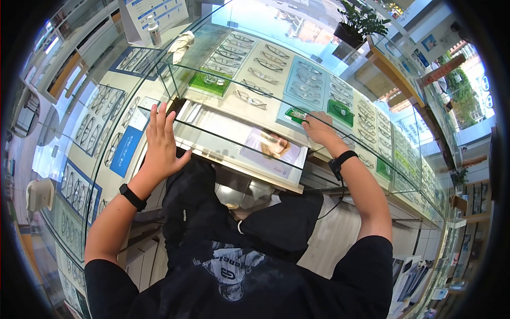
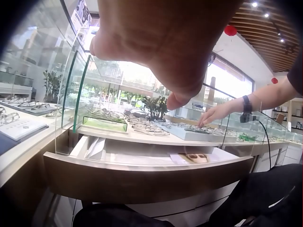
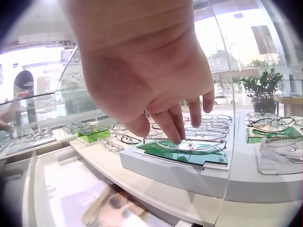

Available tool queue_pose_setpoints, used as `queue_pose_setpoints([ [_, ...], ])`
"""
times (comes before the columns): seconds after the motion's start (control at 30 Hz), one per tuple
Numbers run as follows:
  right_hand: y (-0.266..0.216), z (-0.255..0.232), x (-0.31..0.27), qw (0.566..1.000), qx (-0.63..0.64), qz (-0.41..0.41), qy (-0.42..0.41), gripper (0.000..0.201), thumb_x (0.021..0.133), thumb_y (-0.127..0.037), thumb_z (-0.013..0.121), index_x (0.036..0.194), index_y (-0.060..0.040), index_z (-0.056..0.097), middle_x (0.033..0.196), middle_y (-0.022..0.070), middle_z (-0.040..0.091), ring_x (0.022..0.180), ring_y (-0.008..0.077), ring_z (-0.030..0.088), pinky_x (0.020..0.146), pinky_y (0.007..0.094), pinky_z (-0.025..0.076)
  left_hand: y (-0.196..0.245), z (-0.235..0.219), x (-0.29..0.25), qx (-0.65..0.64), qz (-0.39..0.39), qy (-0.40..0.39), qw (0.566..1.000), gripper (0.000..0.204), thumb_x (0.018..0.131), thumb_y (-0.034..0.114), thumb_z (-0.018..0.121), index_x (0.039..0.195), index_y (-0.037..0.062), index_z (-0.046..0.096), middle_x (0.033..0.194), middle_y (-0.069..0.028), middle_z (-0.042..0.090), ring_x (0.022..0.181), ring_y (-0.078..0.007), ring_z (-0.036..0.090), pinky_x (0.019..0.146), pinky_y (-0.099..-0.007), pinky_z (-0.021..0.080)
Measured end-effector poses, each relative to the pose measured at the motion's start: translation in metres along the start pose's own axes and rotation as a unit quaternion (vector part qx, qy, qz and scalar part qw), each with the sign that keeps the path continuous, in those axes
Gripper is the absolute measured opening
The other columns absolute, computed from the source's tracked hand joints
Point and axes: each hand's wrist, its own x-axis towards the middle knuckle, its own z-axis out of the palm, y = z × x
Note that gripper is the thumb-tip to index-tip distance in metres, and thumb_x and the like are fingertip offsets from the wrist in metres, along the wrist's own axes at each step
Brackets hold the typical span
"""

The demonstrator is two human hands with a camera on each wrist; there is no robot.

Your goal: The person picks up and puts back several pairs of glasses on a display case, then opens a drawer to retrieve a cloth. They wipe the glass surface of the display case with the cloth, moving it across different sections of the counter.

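My right hand [image 1: 320, 129] reaches into the glass showcase, over eyeglasses [image 3: 203, 147] on a green display plate [image 3: 182, 155]. In the right wrist view its fingers point down, fairly straight, with the fingertips right at the eyeglasses' frame. The plate lies on a pale blue raised block [image 3: 175, 173]. My left hand [image 1: 162, 138] is raised with fingers spread, holding nothing, beside the glass panel at the left end of the pulled-out drawer [image 2: 147, 182]. Inside the drawer lies a printed picture [image 1: 271, 151] of a face with sunglasses.
Rows of eyeglasses [image 1: 268, 65] fill the showcase, some near a green block [image 1: 210, 84]. Upright glass panels [image 2: 79, 94] edge the counter. More trays of frames [image 1: 101, 114] and a blue card [image 1: 126, 151] lie to the left. A potted plant [image 1: 361, 24] stands behind.
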Motion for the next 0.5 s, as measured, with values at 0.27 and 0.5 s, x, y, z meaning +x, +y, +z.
queue_pose_setpoints([
  [0.27,0.003,-0.012,-0.014,0.996,0.082,-0.021,-0.029,0.038,0.101,-0.034,0.055,0.117,-0.0031,0.068,0.125,0.0141,0.064,0.121,0.0353,0.055,0.105,0.0478,0.042,-0.003,0.003,-0.001,-0.003,0.005,0.001,1.0,0.114,0.073,0.03,0.081,0.158,0.0022,0.012,0.165,-0.0282,0.013,0.152,-0.0534,0.009,0.115,-0.061,0.024],
  [0.5,0.017,-0.035,-0.069,0.919,0.34,-0.158,-0.127,0.04,0.109,-0.032,0.048,0.123,-0.0001,0.067,0.125,0.0107,0.066,0.12,0.024,0.059,0.106,0.0346,0.044,-0.013,0.016,0.004,-0.014,0.009,0.002,1.0,0.115,0.075,0.036,0.078,0.161,0.0045,0.009,0.167,-0.0299,0.005,0.153,-0.0542,0.003,0.115,-0.0622,0.021],
])
